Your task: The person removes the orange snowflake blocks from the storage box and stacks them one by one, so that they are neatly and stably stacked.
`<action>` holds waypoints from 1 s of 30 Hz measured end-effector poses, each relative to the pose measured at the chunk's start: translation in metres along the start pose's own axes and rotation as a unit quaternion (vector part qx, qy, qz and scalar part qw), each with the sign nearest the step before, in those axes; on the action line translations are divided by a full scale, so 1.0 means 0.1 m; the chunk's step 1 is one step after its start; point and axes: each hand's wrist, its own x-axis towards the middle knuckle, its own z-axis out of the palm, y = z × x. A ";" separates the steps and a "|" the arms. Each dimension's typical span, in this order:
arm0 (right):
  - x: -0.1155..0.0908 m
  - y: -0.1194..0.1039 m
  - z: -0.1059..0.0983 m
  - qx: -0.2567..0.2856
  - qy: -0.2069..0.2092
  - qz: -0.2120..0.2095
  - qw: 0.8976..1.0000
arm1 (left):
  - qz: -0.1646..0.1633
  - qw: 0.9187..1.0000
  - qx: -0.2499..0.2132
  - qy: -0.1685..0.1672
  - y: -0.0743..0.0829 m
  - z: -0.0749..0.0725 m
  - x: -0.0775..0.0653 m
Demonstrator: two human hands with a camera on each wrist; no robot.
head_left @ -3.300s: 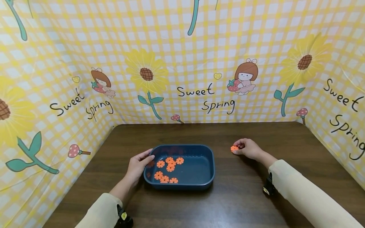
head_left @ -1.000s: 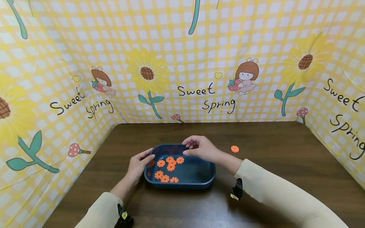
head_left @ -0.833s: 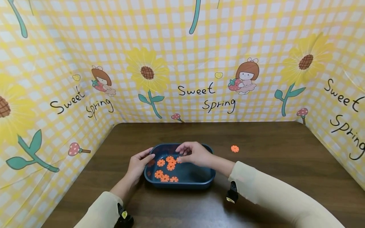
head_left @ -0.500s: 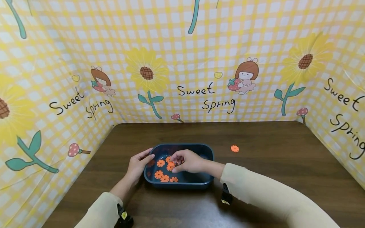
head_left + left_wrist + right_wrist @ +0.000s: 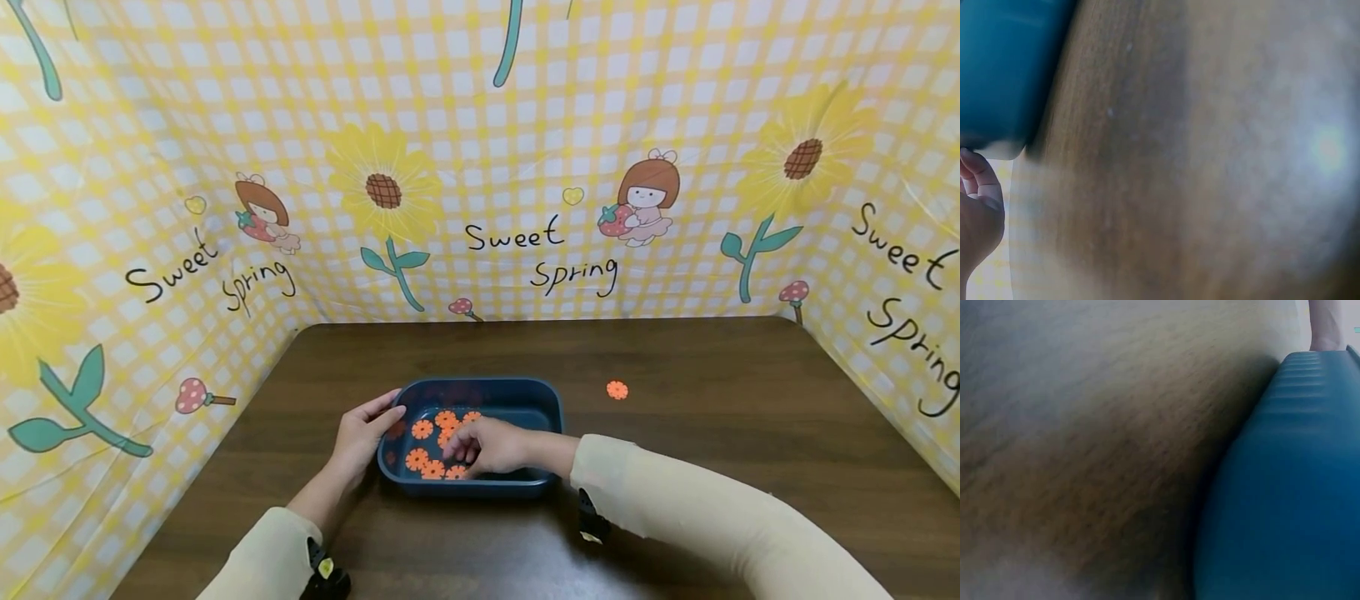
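A dark blue rectangular plastic bin [image 5: 517,492] stands on the table. My left hand [image 5: 358,437] grips its left end, thumb over the rim and fingers along the outside. Several orange notched building discs [image 5: 422,429] lie inside, mostly toward the left; some overlap. My right hand [image 5: 498,446] reaches down into the bin over the front wall's side, fingers loosely bent, thumb close to a disc [image 5: 455,472] near the front. No disc shows in its fingers, though the hand hides part of the group. One orange disc [image 5: 617,390] lies alone on the tabletop, right of the bin.
The dark wooden table [image 5: 675,350] meets a yellow checked cloth [image 5: 517,283] at its back and sides. A wrist camera [image 5: 592,518] hangs under the right sleeve, beside the bin's front right corner. In both wrist views, mostly tabletop and bin wall show.
My right hand has let go of the disc on the table, then moved left into the bin and down toward its front. The left hand keeps its grip on the bin.
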 end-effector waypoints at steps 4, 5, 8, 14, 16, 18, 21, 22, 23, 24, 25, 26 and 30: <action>0.01 0.02 0.00 -0.009 -0.014 0.004 1.000 | 0.000 1.000 -0.004 0.000 0.00 0.00 0.00; 0.01 0.03 0.01 -0.010 -0.017 0.004 1.000 | 0.001 1.000 -0.005 0.001 0.00 0.00 0.00; 0.01 0.03 0.01 -0.033 -0.021 0.001 0.999 | 0.002 1.000 -0.009 0.001 0.00 0.00 0.00; 0.02 0.01 0.01 -0.102 -0.019 -0.013 0.995 | 0.009 1.000 -0.008 -0.003 0.00 0.00 -0.01; 0.02 0.00 0.01 -0.108 -0.019 -0.014 0.994 | 0.012 1.000 -0.009 -0.004 -0.01 0.00 0.00; 0.03 0.01 0.00 -0.114 -0.015 -0.014 0.993 | 0.012 1.000 -0.010 -0.006 -0.02 0.00 0.00; 0.03 0.01 -0.01 -0.121 -0.003 -0.014 0.993 | 0.011 1.000 -0.017 -0.006 -0.02 -0.01 0.00; 0.03 0.01 -0.01 -0.120 0.003 -0.012 0.993 | 0.010 1.000 -0.018 -0.006 -0.02 -0.01 0.00; 0.03 0.01 -0.02 -0.115 0.008 -0.009 0.993 | 0.009 1.000 -0.019 -0.007 -0.02 -0.01 0.00; 0.03 0.01 -0.03 -0.111 0.013 -0.005 0.994 | 0.008 1.000 -0.020 -0.007 -0.02 -0.01 0.00; 0.03 0.01 -0.04 -0.105 0.016 -0.001 0.994 | 0.008 1.000 -0.021 -0.007 -0.02 -0.01 0.01; 0.04 0.02 -0.06 -0.100 0.018 0.006 0.995 | 0.008 1.000 -0.021 -0.007 -0.02 -0.01 0.00; 0.04 0.02 -0.10 -0.089 0.014 0.019 0.996 | 0.010 1.000 -0.017 -0.006 -0.02 0.00 0.00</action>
